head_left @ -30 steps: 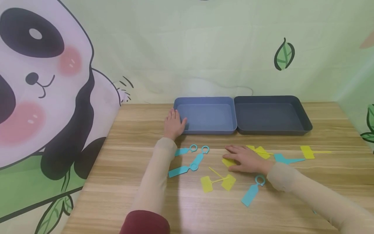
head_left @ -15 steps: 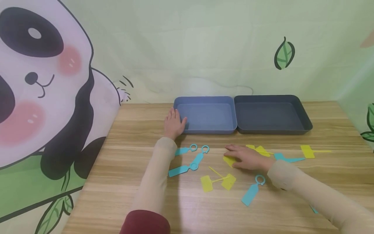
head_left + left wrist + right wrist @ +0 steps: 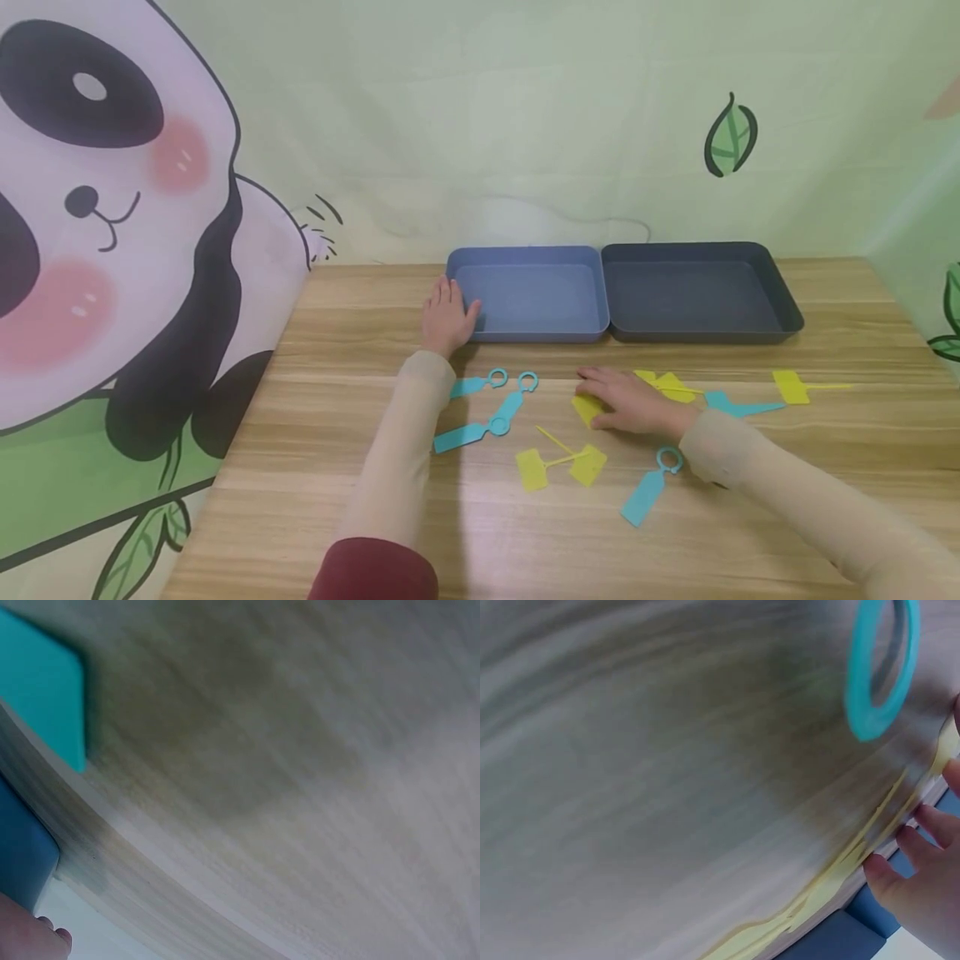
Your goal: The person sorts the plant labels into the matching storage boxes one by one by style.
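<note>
My left hand (image 3: 446,318) rests at the left side of the blue tray (image 3: 532,300), fingers extended along its wall and thumb over the rim. In the left wrist view, part of that hand (image 3: 28,934) shows beside the tray (image 3: 24,847). My right hand (image 3: 630,402) lies over a yellow tag (image 3: 587,410), its thumb and fingers spread about it and partly hiding it. In the right wrist view, the fingertips (image 3: 881,871) reach down to the tabletop near thin yellow tags (image 3: 817,892). A blue ring-ended tag (image 3: 643,498) lies below the right wrist.
A dark grey tray (image 3: 701,304) adjoins the blue one. Overlapping blue tags (image 3: 459,437) lie right of the left forearm. Two crossed yellow tags (image 3: 532,471) lie in the middle. Beyond the right hand are more yellow tags (image 3: 790,387) and a blue pointed tag (image 3: 723,406).
The right thumb has drawn slightly inward over the yellow tag and the right hand has shifted a little. The left hand stays at the tray.
</note>
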`<state>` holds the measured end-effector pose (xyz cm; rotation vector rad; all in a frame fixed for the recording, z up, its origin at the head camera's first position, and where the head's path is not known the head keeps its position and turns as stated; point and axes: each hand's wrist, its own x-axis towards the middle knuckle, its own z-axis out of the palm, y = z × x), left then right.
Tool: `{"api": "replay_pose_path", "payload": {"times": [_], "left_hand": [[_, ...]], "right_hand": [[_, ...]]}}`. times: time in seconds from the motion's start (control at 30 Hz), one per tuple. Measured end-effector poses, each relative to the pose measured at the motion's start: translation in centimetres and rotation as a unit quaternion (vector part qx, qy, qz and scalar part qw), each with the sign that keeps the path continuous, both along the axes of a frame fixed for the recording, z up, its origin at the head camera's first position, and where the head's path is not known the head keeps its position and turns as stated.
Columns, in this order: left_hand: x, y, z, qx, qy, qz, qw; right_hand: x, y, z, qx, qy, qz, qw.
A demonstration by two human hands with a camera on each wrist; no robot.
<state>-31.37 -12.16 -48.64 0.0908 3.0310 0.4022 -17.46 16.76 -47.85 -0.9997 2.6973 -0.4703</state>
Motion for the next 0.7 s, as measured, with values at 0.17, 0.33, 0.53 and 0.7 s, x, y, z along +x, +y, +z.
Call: {"api": "replay_pose_path", "payload": {"times": [0.17, 0.33, 0.53, 0.7], "left_hand": [[-0.06, -0.02, -0.12, -0.001, 0.0, -0.001, 1.0], [0.37, 0.02, 0.44, -0.009, 0.007, -0.006, 0.9999], [0.38, -0.04, 0.27, -0.023, 0.013, -0.006, 0.9996], [0.23, 0.01, 0.17, -0.011, 0.014, -0.004, 0.9998]], "right_hand": [[-0.12, -0.21, -0.02, 0.005, 0.004, -0.01, 1.0], [-0.05, -0.43, 0.11, -0.004, 0.033, -0.004, 0.999], [-0.03, -0.79, 0.19, -0.027, 0.08, -0.007, 0.996], [-0.55, -0.94, 0.03, -0.032, 0.08, -0.041, 0.995]]}}
